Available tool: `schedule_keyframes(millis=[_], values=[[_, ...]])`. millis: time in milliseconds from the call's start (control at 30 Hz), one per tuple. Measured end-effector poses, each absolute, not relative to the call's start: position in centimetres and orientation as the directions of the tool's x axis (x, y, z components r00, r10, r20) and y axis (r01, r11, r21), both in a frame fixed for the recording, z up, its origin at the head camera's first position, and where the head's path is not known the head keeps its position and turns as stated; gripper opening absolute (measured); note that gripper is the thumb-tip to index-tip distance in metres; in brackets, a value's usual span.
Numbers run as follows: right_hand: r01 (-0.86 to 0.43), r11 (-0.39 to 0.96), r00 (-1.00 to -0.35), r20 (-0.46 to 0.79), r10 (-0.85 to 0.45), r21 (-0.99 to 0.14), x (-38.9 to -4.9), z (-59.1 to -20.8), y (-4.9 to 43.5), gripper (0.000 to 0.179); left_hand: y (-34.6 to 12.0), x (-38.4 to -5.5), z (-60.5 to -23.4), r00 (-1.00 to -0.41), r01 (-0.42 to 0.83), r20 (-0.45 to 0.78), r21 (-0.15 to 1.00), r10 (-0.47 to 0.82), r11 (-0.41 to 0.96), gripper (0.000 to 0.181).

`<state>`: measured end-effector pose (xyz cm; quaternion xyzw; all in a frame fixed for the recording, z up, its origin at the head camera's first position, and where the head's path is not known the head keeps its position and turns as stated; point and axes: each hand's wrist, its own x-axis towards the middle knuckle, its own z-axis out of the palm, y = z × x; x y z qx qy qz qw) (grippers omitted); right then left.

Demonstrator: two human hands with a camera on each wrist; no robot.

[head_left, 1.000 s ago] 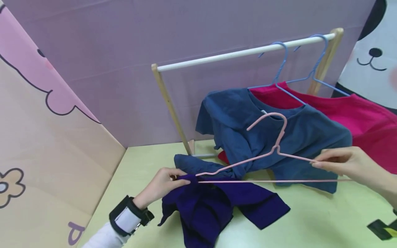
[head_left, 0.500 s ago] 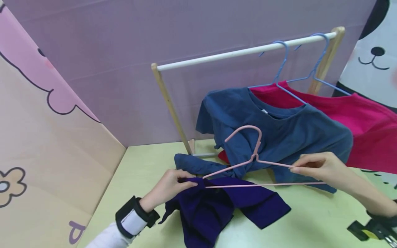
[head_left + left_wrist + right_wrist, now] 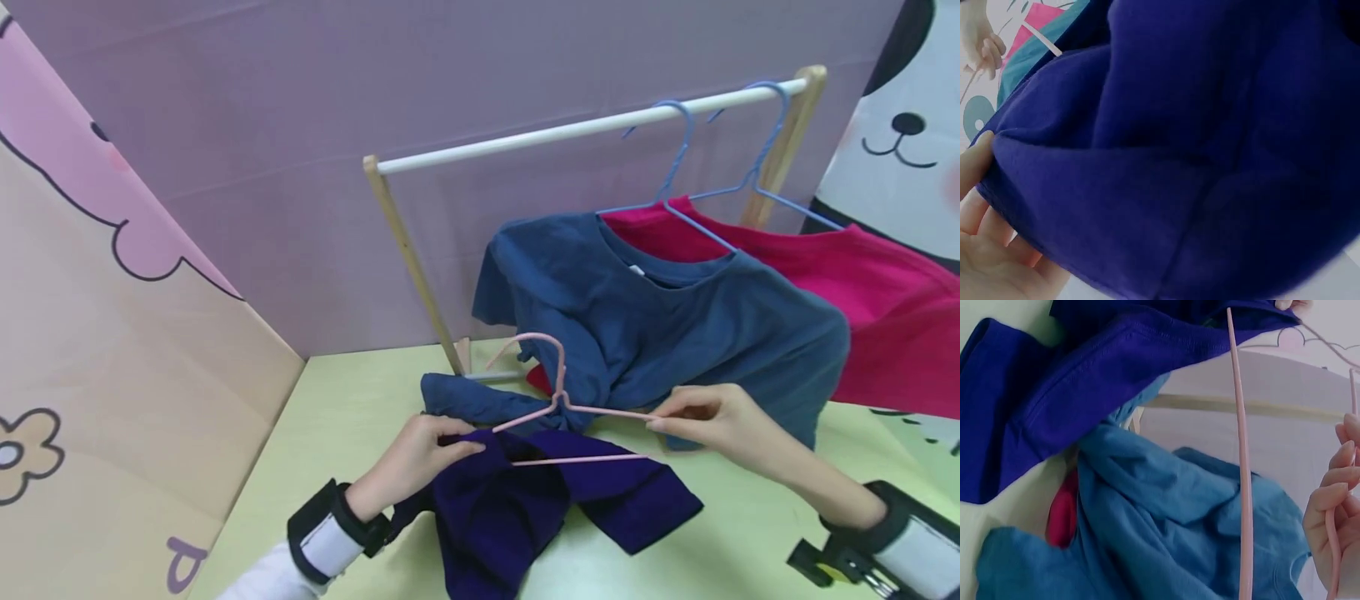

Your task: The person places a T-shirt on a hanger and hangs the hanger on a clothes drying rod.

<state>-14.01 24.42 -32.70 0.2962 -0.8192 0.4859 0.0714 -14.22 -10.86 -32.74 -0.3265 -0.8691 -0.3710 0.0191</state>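
Observation:
A dark purple garment [image 3: 502, 508] lies crumpled on the table, its upper edge lifted by my left hand [image 3: 423, 458]. Thumb and fingers of that hand pinch the cloth, as the left wrist view also shows on the purple cloth [image 3: 1116, 187]. My right hand [image 3: 723, 425] pinches the right shoulder of a pink hanger [image 3: 603, 411]. The hanger's left end is inside the garment and hidden by it. In the right wrist view the hanger's straight lower bar [image 3: 1244, 469] runs into the purple cloth, and the right hand [image 3: 1332, 512] has its fingers curled round the hanger.
Behind stands a clothes rack with a white rail [image 3: 517, 145] and wooden posts. A blue T-shirt [image 3: 675, 325] and a red garment [image 3: 900, 317] hang there on blue hangers. The shirt's lower part spreads over the pale yellow table [image 3: 360, 392]. Printed panels [image 3: 97, 350] stand at the sides.
My right hand has moved left and slightly down with the pink hanger, whose left end has slid further into the purple garment. The left hand has shifted slightly right, still pinching the cloth.

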Motion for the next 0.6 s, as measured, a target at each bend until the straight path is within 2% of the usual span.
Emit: schedule_keyframes(millis=[333,600], values=[[-0.531,0.352,-0.827,0.380,-0.415,-0.771,-13.9,-34.0,21.1,0.006,-10.0,-14.0,-32.8,-0.779,0.593,0.295,0.633,0.553,0.497,0.008],[-0.495,0.355,-0.848,0.351,-0.398,-0.793,-14.2,-35.0,19.5,0.004,-9.3,-13.9,-32.7,-0.805,0.569,0.314,0.648,0.503,0.506,0.008]])
